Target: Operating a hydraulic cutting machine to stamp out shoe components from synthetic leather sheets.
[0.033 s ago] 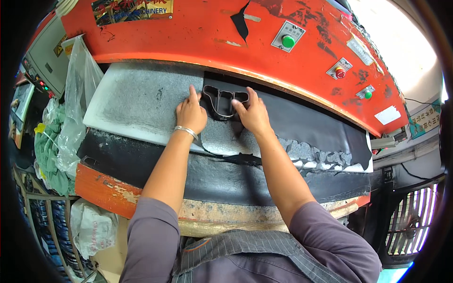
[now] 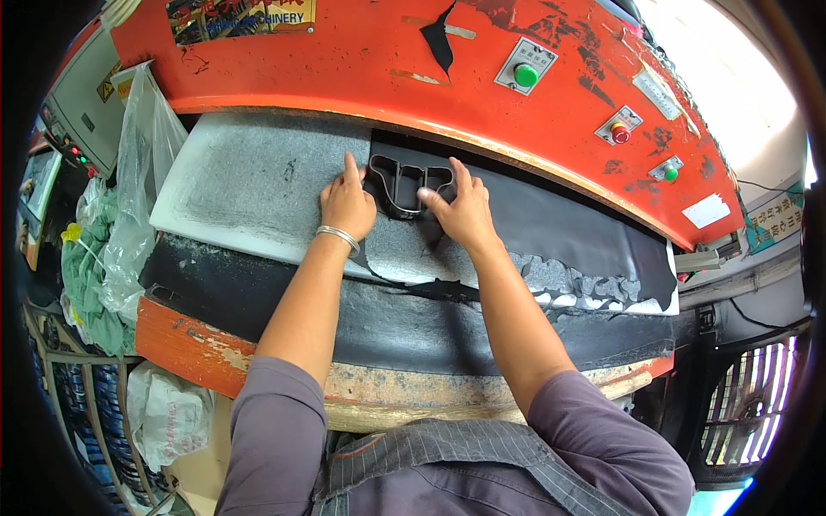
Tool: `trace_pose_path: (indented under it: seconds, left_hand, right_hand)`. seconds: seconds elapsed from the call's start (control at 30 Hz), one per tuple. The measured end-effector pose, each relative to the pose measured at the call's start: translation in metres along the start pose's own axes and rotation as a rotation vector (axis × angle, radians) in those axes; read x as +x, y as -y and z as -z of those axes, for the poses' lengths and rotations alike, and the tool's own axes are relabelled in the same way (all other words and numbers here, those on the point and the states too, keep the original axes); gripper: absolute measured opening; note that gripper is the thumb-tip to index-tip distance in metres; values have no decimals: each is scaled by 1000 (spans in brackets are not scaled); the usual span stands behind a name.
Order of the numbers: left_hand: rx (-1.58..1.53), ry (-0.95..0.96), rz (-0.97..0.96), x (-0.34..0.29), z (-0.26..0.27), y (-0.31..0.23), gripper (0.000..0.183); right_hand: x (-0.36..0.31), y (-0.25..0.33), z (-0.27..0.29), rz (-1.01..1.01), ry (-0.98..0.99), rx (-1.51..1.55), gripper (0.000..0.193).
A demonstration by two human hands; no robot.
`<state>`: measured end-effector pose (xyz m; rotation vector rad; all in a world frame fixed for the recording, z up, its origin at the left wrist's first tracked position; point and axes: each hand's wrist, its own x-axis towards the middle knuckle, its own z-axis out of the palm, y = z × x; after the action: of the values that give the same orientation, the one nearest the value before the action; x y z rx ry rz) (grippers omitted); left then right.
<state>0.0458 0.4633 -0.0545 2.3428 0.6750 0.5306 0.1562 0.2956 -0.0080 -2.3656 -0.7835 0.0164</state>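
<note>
A dark metal cutting die (image 2: 404, 209), an open-topped outline with inner dividers, stands on the left end of a black sheet (image 2: 568, 211). At its left side, my left hand (image 2: 348, 209) has a forefinger stretched along the board and its other fingers curled against the die's edge. Round the right end, my right hand (image 2: 465, 211) grips the die, thumb at the inner divider and fingers at the outer rim. The black sheet's near edge is ragged from cut-outs. Beneath lies a thick white board (image 2: 258, 172) with a grey, worn top.
A red press beam (image 2: 361, 77) spans the far side, carrying green buttons (image 2: 526, 75) and a red button (image 2: 619, 133). More black material (image 2: 396, 335) covers the near bed. Clear plastic bags (image 2: 129, 189) hang at left; a fan (image 2: 748, 413) stands at right.
</note>
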Motion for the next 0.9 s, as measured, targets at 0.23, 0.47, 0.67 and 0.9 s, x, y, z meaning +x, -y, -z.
trace_pose_path:
  seconds: [0.23,0.47,0.67,0.9]
  left_hand:
    - [20,15,-34,6,-1,-9,70]
    - [42,48,17,5,5,-8,67]
    - [-58,-21,-23,10,14,-18,64]
    - [-520,-216,-118,-13,32,-76,35]
  right_hand:
    - [-16,-16,-5,214,10,-175,88]
    - [-15,-7,-5,274,-23,-228,79]
    - [-17,5,26,181,59,-225,89]
    - [-29,-92,187,231,-706,220,64]
